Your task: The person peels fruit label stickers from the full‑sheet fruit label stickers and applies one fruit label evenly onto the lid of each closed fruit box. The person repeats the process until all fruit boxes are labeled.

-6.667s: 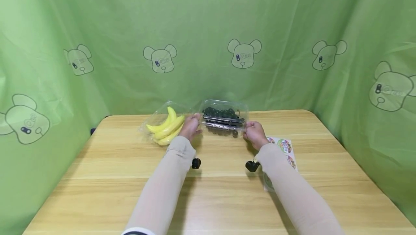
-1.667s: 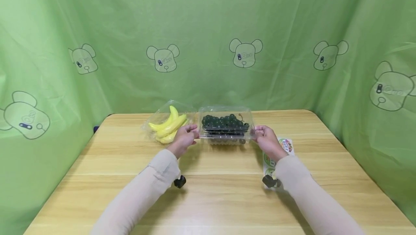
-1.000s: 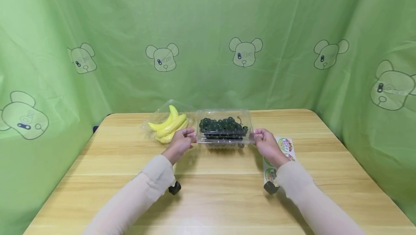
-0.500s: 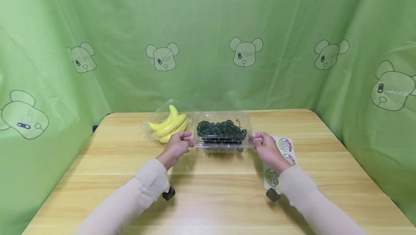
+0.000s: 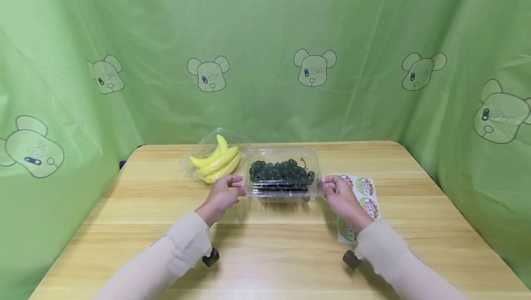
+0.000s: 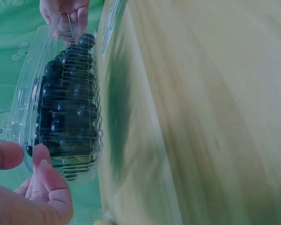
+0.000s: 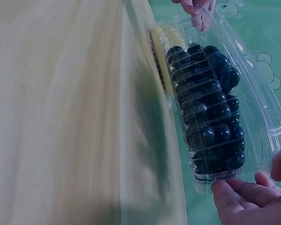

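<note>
Grapes [image 5: 282,173] blur behind clear clamshell [image 5: 284,189]; my left grip [image 5: 224,194] and right grip [image 5: 339,195] pinch its ends above tabletop [image 5: 265,244].

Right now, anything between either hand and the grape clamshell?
Nothing visible. The left hand pinches the left end of the grape clamshell and the right hand pinches the right end. The bananas lie behind the left hand, the sticker sheet under the right.
</note>
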The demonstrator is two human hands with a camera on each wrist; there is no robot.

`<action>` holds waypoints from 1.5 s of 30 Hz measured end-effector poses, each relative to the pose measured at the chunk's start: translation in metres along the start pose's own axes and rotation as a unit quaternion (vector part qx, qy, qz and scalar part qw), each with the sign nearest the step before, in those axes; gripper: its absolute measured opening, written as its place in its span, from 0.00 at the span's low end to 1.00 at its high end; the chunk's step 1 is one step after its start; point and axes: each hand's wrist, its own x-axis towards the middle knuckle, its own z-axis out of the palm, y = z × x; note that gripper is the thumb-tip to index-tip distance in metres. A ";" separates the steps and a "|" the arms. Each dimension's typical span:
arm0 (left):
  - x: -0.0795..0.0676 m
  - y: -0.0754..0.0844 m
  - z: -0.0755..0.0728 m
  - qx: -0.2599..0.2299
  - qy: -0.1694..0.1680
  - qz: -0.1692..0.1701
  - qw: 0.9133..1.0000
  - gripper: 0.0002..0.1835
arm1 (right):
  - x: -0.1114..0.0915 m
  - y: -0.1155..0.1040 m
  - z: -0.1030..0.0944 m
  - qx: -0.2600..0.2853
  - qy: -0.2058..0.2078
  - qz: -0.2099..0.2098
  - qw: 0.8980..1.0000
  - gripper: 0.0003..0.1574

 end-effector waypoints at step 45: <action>-0.028 -0.015 -0.008 0.021 -0.010 0.018 1.000 0.24 | -0.032 0.010 0.015 -0.004 -0.008 0.004 1.000 0.19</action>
